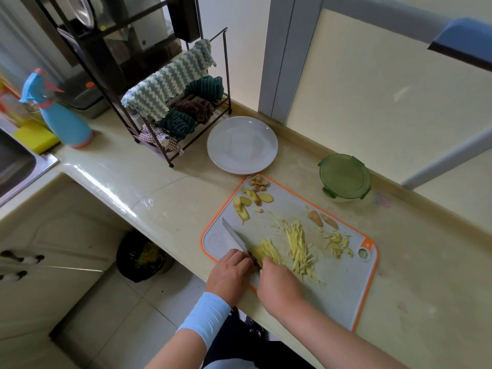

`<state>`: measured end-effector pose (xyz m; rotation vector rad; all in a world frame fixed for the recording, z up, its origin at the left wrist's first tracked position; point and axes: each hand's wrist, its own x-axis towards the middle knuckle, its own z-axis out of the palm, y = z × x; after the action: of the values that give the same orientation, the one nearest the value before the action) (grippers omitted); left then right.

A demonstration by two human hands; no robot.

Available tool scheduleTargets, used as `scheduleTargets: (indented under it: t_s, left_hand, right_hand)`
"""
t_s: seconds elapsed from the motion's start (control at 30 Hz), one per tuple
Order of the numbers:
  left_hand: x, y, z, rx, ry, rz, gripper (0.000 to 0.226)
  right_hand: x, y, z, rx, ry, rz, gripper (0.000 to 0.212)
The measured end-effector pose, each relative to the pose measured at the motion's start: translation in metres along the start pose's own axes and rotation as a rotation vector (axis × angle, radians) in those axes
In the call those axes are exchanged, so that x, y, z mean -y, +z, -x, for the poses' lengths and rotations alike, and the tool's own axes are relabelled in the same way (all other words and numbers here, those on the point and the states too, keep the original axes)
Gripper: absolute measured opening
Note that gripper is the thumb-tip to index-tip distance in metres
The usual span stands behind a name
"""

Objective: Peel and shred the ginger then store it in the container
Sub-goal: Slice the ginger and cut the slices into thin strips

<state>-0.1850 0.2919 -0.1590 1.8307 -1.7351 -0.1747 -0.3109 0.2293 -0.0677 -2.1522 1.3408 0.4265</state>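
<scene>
My left hand point(229, 275) is curled tight around the handle of the knife point(239, 242); its blade runs up and to the left across the board point(343, 275), edge down beside a small stack of ginger point(266, 253). My right hand point(279, 286) presses its fingertips down on that stack, fingers bunched together, just to the right of the blade. A pale blue band point(206, 318) wraps my left wrist.

To the right of the stack lies a long pile of shreds point(299, 245), and further right a smaller scatter of shreds point(336, 243). Above that scatter sit two slim brownish offcuts point(322, 219). Near the board's upper left corner lie slices point(249, 202) of ginger and a little heap of peel point(258, 182).

The board is grey with an orange rim and lies at an angle on the pale surface point(159, 198). Beyond its top corner stands a white plate point(242, 145), empty. To the right of the board, apart from it, is the container point(344, 177), its green lid on. Behind the plate a wire rack point(175, 110) holds cloths, and a blue spray bottle point(62, 118) stands at the far left by the sink point(16, 166).
</scene>
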Motion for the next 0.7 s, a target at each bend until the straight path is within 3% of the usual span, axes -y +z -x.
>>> scheduleTargets:
  t_s: [0.17,0.27,0.4,0.5,0.7]
  left_hand:
    - [0.0,-0.005,0.003,0.052,0.01,0.011,0.024]
    - [0.0,-0.006,0.002,0.028,0.03,-0.021,0.008]
    - [0.001,-0.006,0.002,0.005,0.034,-0.033,0.016]
    - [0.002,-0.003,0.002,0.018,0.017,-0.038,0.016]
    - [0.002,-0.003,0.002,0.043,0.021,-0.039,0.011]
  right_hand:
    - [0.006,-0.002,-0.008,-0.001,-0.011,-0.012,0.012]
    - [0.003,-0.008,-0.001,-0.018,-0.031,-0.003,0.015]
    - [-0.01,-0.007,0.019,-0.032,-0.026,0.048,0.01]
    - [-0.019,0.002,0.023,-0.004,-0.003,0.057,0.021]
    - [0.0,0.001,0.003,0.017,0.002,0.027,0.013]
